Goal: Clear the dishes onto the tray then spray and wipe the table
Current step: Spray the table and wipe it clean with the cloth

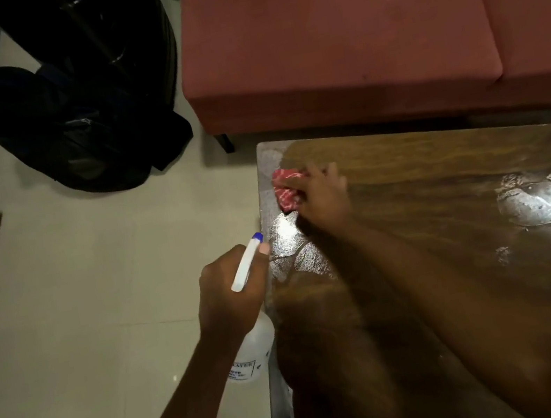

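A person's right hand is pressing a crumpled red cloth against a wooden table near its far left corner, the fingers bunching round the fabric; the hand is showing motion blur. The left hand is gripping a white spray bottle round its neck, fingers closing tight on it, and is holding it just off the table's left edge, above the tiled floor, with the blue-tipped nozzle pointing toward the tabletop. Wet patches are glistening near the right edge, and more are shining along the left edge beside the cloth. A red sofa is standing beyond the far edge, and black bags are lying on the floor to the left.
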